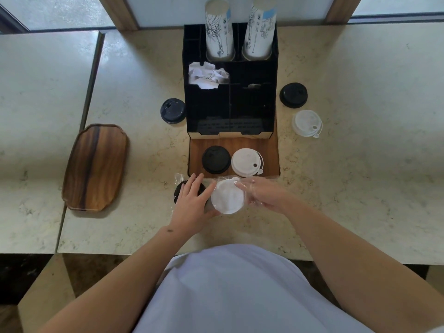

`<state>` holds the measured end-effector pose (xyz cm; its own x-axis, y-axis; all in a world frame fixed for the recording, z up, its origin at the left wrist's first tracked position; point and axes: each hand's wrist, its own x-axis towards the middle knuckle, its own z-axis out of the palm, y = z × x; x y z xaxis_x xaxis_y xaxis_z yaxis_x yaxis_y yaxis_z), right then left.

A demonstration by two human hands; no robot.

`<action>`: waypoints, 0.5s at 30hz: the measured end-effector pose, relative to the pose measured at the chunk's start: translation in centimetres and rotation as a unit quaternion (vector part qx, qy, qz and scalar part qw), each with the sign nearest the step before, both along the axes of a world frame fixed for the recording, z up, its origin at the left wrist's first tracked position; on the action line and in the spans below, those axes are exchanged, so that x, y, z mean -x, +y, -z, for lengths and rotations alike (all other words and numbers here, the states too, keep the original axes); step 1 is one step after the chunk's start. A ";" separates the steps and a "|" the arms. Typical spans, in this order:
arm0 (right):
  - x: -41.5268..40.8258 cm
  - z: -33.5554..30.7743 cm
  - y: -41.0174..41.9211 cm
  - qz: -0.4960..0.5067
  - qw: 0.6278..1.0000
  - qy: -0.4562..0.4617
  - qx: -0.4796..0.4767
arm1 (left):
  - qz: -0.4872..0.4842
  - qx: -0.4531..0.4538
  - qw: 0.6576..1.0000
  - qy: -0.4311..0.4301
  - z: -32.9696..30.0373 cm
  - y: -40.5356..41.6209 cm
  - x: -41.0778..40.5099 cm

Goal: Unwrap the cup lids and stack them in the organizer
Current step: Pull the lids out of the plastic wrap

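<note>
- My left hand [192, 200] lies with fingers fairly straight, touching the left edge of the white lid stack [227, 197]; the thumb curls under the stack's near-left edge.
- Under that hand sits a black lid stack [179, 188] in clear wrap, mostly hidden by my palm.
- My right hand [262, 194] is inside clear plastic wrap [252, 186], with fingertips on the right and far edge of the white stack; I cannot tell for sure whether they pinch the lids or the wrap.
- The white stack is at the near middle of the counter [360, 176], between my hands, just near of the wooden base.
- The black organizer [230, 92] stands at the far middle on a wooden base [234, 143].
- On that base, a black lid [215, 159] sits left of a white lid [246, 162], touching or nearly so.
- Two tall cup stacks stand in the organizer's far slots, left one [219, 30] and right one [260, 30].
- Crumpled white paper [206, 75] fills a left compartment.
- A loose black lid [173, 111] lies just left of the organizer.
- To the right lie another black lid [293, 94] and, nearer, a translucent white lid [307, 123].
- A wooden tray [96, 167] rests far left, across the seam of the counter.
</note>
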<state>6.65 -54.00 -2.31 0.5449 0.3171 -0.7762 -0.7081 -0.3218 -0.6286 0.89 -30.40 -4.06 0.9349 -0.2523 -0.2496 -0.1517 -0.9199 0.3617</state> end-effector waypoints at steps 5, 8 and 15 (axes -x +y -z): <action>0.0 0.2 1.0 -0.009 0.999 0.003 0.038 | 0.040 -0.042 0.997 0.044 -0.3 0.3 -0.8; 0.1 0.1 0.4 0.004 0.999 0.016 0.033 | 0.018 -0.045 0.998 0.028 -1.1 1.3 -1.0; 0.7 -0.7 -2.0 0.022 0.997 0.079 -0.017 | 0.029 -0.007 0.995 0.091 -1.7 3.4 -1.3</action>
<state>5.93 -56.04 -1.64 0.4312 0.3222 -0.8427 -0.8119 -0.2688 -0.5182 2.21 -27.04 -2.31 0.8577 -0.2994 -0.4180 -0.1368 -0.9166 0.3758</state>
